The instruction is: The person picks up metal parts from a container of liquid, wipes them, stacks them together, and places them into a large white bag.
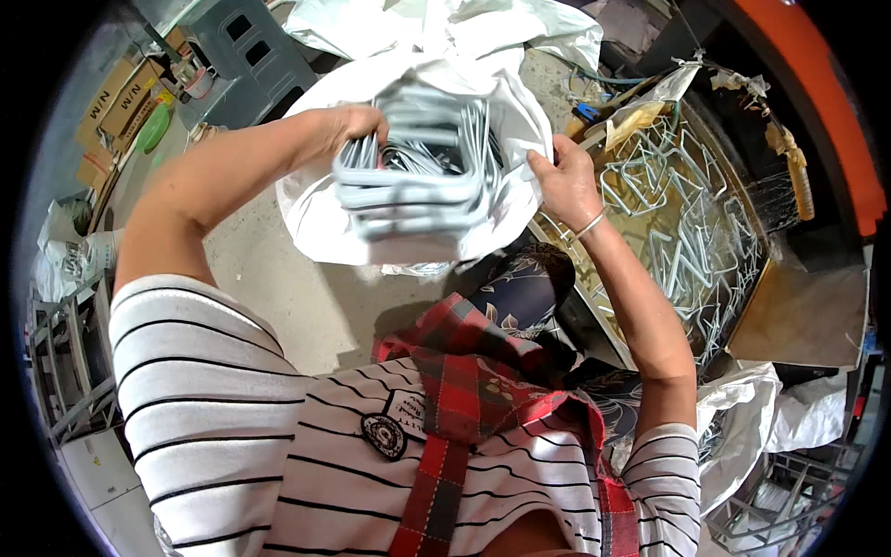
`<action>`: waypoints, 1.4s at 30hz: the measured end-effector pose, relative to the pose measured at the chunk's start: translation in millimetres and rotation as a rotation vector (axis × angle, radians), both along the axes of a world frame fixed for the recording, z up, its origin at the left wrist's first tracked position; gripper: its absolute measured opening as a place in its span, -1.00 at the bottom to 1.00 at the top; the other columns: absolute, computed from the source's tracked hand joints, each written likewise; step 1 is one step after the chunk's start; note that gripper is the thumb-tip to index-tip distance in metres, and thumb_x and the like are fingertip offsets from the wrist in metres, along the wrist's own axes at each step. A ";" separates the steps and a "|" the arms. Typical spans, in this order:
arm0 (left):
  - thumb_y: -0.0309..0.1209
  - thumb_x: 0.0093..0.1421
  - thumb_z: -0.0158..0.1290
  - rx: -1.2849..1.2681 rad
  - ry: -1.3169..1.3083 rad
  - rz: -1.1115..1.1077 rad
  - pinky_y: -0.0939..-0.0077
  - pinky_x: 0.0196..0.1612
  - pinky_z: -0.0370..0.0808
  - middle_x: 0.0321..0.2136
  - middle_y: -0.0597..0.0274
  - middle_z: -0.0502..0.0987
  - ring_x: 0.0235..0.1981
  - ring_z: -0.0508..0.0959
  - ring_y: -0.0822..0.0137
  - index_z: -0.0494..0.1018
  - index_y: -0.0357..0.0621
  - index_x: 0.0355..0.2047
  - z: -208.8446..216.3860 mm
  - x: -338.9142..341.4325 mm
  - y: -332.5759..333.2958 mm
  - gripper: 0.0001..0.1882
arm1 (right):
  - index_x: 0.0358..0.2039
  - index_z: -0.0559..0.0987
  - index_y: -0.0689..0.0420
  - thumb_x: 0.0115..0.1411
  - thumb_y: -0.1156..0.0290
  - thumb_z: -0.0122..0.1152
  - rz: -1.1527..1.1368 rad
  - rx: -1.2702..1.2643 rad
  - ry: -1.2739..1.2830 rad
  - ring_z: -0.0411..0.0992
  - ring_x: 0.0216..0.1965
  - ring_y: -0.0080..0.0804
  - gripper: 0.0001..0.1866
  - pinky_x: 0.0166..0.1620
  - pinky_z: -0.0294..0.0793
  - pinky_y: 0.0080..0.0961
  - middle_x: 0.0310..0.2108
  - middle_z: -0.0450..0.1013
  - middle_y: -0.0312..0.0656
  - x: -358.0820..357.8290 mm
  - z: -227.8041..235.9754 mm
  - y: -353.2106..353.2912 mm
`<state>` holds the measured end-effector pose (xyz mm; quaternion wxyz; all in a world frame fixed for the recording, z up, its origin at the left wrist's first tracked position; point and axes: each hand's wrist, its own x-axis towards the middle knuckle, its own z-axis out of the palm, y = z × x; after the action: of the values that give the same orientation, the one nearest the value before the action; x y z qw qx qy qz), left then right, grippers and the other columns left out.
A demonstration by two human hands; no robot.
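Note:
A bundle of grey bent metal rods [418, 197], shaped like squared-off loops, is slightly blurred at the mouth of a white woven sack [311, 218]. My left hand [357, 128] is closed around the bundle's far left side. On the sack's right side, my right hand [568, 184] pinches the rim between thumb and fingers. More thin rods show dark inside the bundle's opening. How deep the sack is filled is hidden by the bundle.
To my right, a shallow bin [742, 209] holds many loose bent rods [682, 251] in a tangle. A brown board [800, 316] leans near it. A grey plastic stool [246, 56] and cardboard boxes [116, 107] are at the far left. More white sacking [418, 23] lies beyond.

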<state>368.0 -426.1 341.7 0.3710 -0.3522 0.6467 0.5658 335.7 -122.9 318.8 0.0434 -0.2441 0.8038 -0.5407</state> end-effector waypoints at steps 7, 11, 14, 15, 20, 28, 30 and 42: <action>-0.49 -0.12 -0.02 -0.922 0.483 -0.100 0.34 -0.35 0.46 -0.41 -0.02 0.50 -0.42 0.52 0.11 0.44 -0.39 -0.49 -102.7 -61.0 16.4 -0.81 | -0.50 0.45 0.33 -0.04 0.41 0.06 0.013 -0.062 0.037 0.39 -0.57 -0.30 -0.80 -0.45 0.34 -0.44 -0.61 0.40 0.03 -28.2 25.6 -21.8; -0.39 -0.06 -0.09 -1.018 0.351 0.240 0.36 -0.10 0.33 -0.29 -0.05 0.47 -0.21 0.46 0.08 0.44 -0.37 -0.42 -140.4 -70.1 53.8 -0.73 | -0.50 0.45 0.30 -0.04 0.39 0.07 0.037 0.026 0.154 0.38 -0.54 -0.16 -0.80 -0.41 0.34 -0.39 -0.60 0.40 0.02 -29.2 24.9 -35.2; -0.25 -0.03 -0.14 -1.033 0.360 -0.032 0.36 -0.08 0.30 -0.27 -0.03 0.46 -0.19 0.45 0.12 0.44 -0.38 -0.38 -130.2 -77.2 70.6 -0.61 | -0.53 0.47 0.30 -0.07 0.30 0.10 0.001 0.074 0.169 0.41 -0.54 -0.19 -0.74 -0.40 0.36 -0.38 -0.62 0.41 0.00 -25.9 35.6 -32.3; -0.21 -0.07 -0.09 -1.112 0.440 -0.448 0.37 -0.13 0.35 -0.34 -0.03 0.50 -0.26 0.49 0.09 0.46 -0.36 -0.46 -126.3 -80.8 61.7 -0.61 | -0.52 0.48 0.30 -0.07 0.27 0.11 -0.004 0.024 0.081 0.42 -0.55 -0.22 -0.71 -0.40 0.37 -0.38 -0.63 0.41 -0.01 -30.7 38.2 -29.7; 0.27 -0.13 -0.13 -0.867 0.256 -0.309 0.41 -0.33 0.42 -0.53 0.10 0.51 -0.50 0.52 0.23 0.48 -0.28 -0.47 -91.5 -64.4 48.1 -0.27 | -0.45 0.47 0.25 -0.01 0.11 0.09 0.009 0.099 -0.013 0.40 -0.61 -0.49 -0.61 -0.50 0.38 -0.50 -0.67 0.40 -0.18 -18.4 48.4 -24.9; 0.35 -0.12 -0.16 -0.763 0.037 -0.504 0.59 -0.83 0.04 -0.87 0.36 0.21 -0.88 0.19 0.50 0.32 -0.19 -0.75 -27.4 -64.0 48.9 -0.26 | -0.20 0.47 0.16 0.09 0.21 -0.02 -0.197 0.251 0.119 0.40 -0.22 -0.35 -0.66 -0.13 0.36 -0.43 -0.25 0.44 -0.12 -30.6 -19.0 112.1; 0.32 -0.11 -0.13 -0.928 0.268 -0.357 0.58 -0.82 0.08 -0.87 0.36 0.21 -0.87 0.19 0.51 0.32 -0.19 -0.75 -2.3 -56.8 26.8 -0.29 | -0.35 0.52 0.14 0.00 0.27 0.04 -0.352 0.364 0.115 0.43 -0.38 -0.17 -0.74 -0.25 0.41 -0.38 -0.42 0.47 -0.09 -49.9 -50.2 184.2; -0.38 0.19 -0.19 0.060 1.080 -0.122 0.65 -0.59 0.32 -0.65 0.21 0.36 -0.70 0.36 0.42 0.36 -0.28 -0.32 27.8 11.7 329.8 -0.78 | -0.55 0.55 0.06 -0.16 0.37 0.11 0.254 1.478 -0.225 0.45 -0.41 -0.16 -0.88 -0.34 0.42 -0.32 -0.53 0.47 -0.09 8.0 -189.4 365.4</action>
<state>379.7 -96.4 369.5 0.0280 0.0377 0.7481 0.6619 343.7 242.5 129.4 0.3393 -0.1855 0.9135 0.1260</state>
